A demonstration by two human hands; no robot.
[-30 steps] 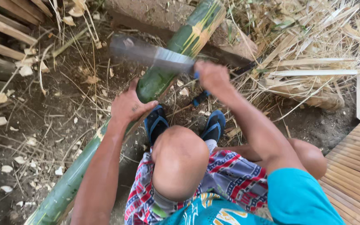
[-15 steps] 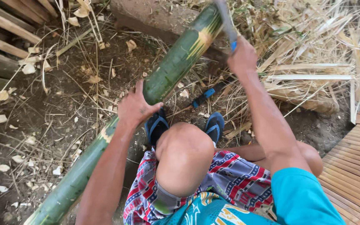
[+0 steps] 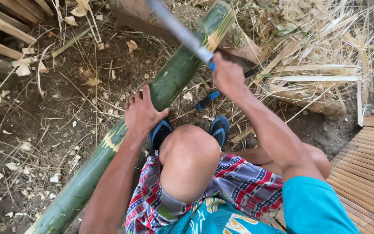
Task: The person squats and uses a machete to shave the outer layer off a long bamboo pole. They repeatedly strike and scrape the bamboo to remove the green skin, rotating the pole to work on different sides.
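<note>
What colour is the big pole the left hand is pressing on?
The bamboo pole is green, with pale yellowish streaks at its cut end, seen in the head view.

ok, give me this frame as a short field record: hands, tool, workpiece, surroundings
left hand: palm pressed on the green bamboo pole, fingers spread
right hand: closed on the blue handle of a long-bladed knife, blade blurred, over the pole near its cut end
bamboo pole: lying diagonally on bare dirt, upper end propped against a stone block
feet: blue sandals beside the pole
second tool: blue-handled, on the ground
surroundings: dry bamboo strips right, stacked timber upper left, slatted bamboo floor lower right
</note>
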